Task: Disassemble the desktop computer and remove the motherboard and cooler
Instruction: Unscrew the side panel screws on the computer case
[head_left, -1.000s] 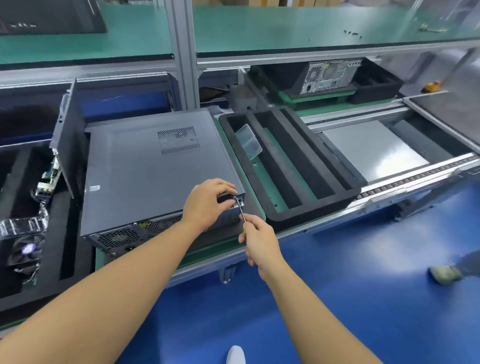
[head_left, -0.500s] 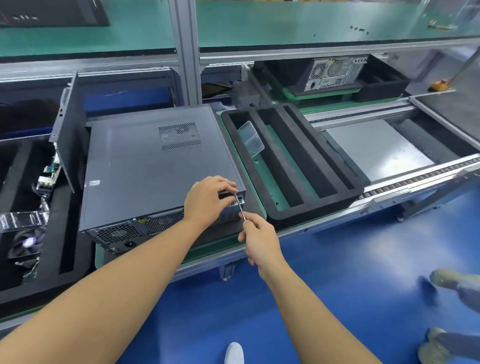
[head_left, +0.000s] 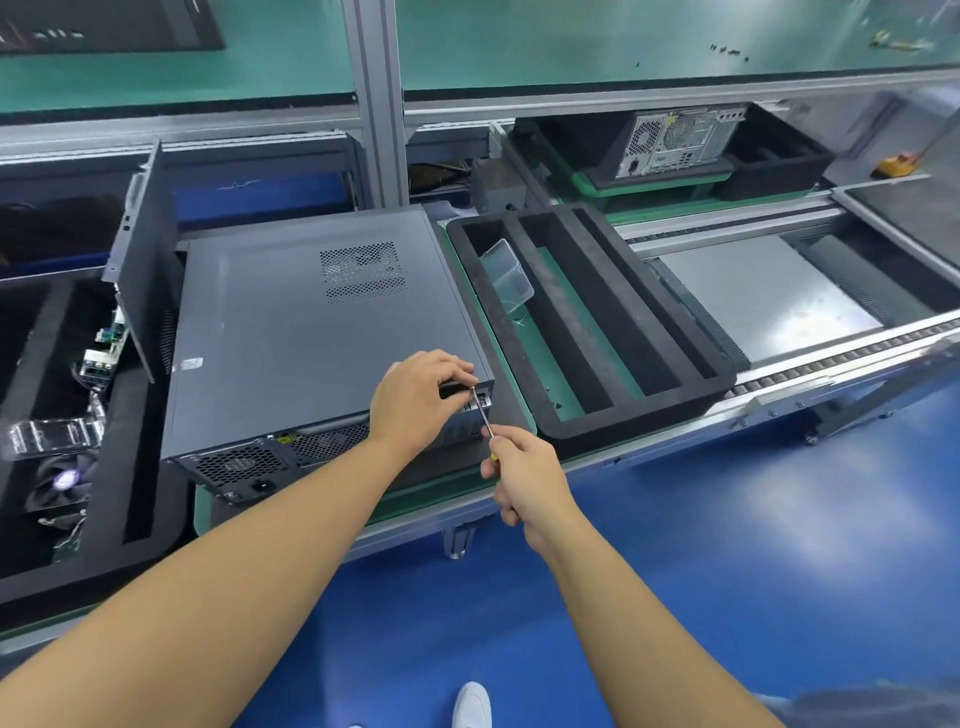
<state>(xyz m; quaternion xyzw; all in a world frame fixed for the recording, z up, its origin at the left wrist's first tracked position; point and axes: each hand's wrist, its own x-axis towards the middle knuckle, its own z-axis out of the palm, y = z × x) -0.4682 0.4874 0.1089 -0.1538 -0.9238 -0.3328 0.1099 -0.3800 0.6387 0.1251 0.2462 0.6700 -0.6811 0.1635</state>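
Note:
A dark grey desktop computer case (head_left: 306, 332) lies flat on the green conveyor pallet, its rear panel with fan grilles facing me. My left hand (head_left: 415, 400) rests on the case's near right corner, fingers curled at the rear edge beside the tool tip. My right hand (head_left: 524, 478) grips a thin screwdriver (head_left: 480, 413) whose shaft points up at that rear corner. A removed cooler fan (head_left: 60, 480) and a circuit board (head_left: 104, 348) lie in the black foam tray on the left.
A black foam tray (head_left: 670, 410) with long slots holds a clear plastic box (head_left: 506, 275) right of the case. A second computer (head_left: 675, 140) sits in a tray at the back right. A loose side panel (head_left: 143, 249) stands upright left of the case. Blue floor lies below.
The view has shifted slightly; both hands stay at the case's rear right corner with the screwdriver. The feet of a person at the lower right have left the view.

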